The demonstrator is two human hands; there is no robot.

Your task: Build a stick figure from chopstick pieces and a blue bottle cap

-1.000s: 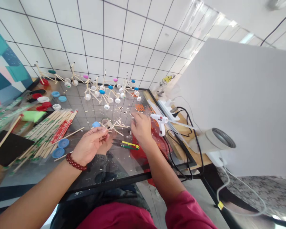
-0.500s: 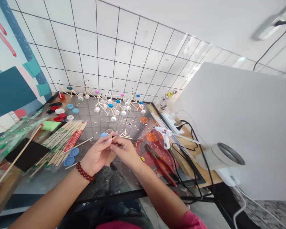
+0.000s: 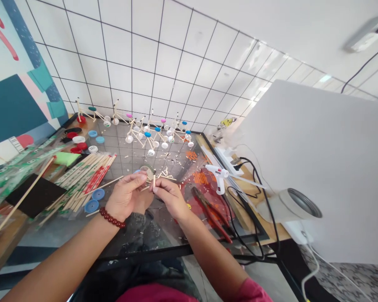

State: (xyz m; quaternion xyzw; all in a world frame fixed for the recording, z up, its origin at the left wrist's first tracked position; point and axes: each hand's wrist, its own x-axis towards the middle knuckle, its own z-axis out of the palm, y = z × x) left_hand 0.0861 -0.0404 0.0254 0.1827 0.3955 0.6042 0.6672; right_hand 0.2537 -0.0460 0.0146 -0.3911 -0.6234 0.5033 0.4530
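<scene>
Far left: black square sheet [image 3: 36, 195] lying flat, 1 loose pale stick across it. Next, pile of wrapped chopsticks [image 3: 85, 180], sleeves printed green or red. 2 blue bottle caps [image 3: 91, 206] just beside the pile, near its lower right side.

Left hand [image 3: 124, 199]: red bead bracelet on wrist, thumb and fingers drawn together close to the short stick; cannot tell if this grip holds anything. Behind the hands, stick models [image 3: 148, 134] stand in a cluster by the wire grid, with white cap wheels, pink, blue and green seats, dark tips.

Short wooden stick [image 3: 154, 179]: between the hands, above the tabletop [image 3: 164, 230], roughly upright. Looks thin, straight, pale, plain wood, with a small black piece at the top end; lower end hidden by fingers. Right hand [image 3: 171, 199]: grip closed, stick pinched at thumb and fingertips. Cut stick bits [image 3: 166, 175] scattered behind it.

Right: red-handled pliers [image 3: 212, 216] lying on red material. White glue gun [image 3: 219, 176] further back, cord trailing. Far right, pale canister [image 3: 280, 205] on its side.
</scene>
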